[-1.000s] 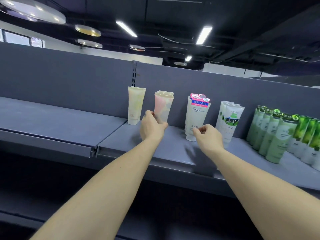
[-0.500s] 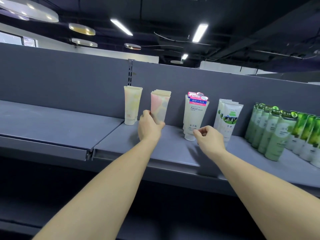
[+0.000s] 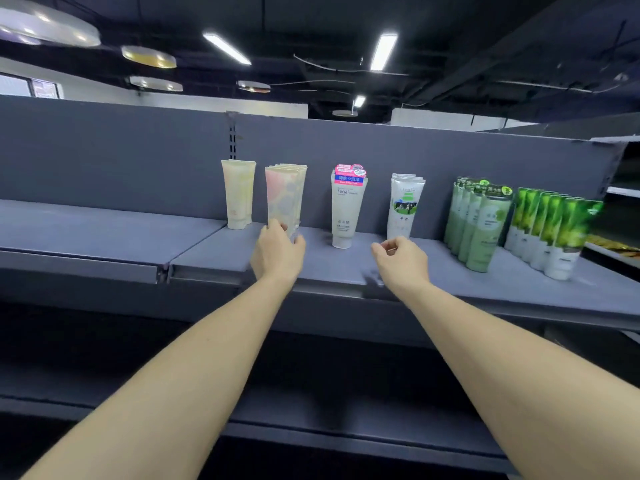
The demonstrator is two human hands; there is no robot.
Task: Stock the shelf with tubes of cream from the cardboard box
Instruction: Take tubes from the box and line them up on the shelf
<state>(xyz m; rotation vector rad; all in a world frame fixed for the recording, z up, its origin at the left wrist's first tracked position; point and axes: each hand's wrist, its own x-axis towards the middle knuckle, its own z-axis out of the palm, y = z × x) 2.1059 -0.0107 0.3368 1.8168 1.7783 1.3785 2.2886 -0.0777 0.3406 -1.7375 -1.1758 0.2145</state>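
Observation:
Cream tubes stand cap-down in rows on the grey shelf (image 3: 214, 251). From the left there are pale yellow tubes (image 3: 238, 194), pink patterned tubes (image 3: 284, 195), white "Facial" tubes (image 3: 347, 206), white tubes with a green picture (image 3: 405, 206), light green tubes (image 3: 479, 223) and bright green tubes (image 3: 554, 230). My left hand (image 3: 277, 252) grips the lower end of the front pink tube, thumb on its left and fingers on its right. My right hand (image 3: 401, 261) hovers over the shelf in front of the white-and-green tubes, fingers loosely curled and holding nothing. The cardboard box is out of view.
The shelf's grey back panel (image 3: 104, 161) rises behind the tubes. A bare shelf section (image 3: 86, 230) lies to the left of a joint. A lower dark shelf (image 3: 346, 420) runs beneath my arms. More shelving (image 3: 620, 192) shows at the far right.
My right hand has come away from the white "Facial" tube and moved right, now empty. My left hand stays at the base of the pink tubes.

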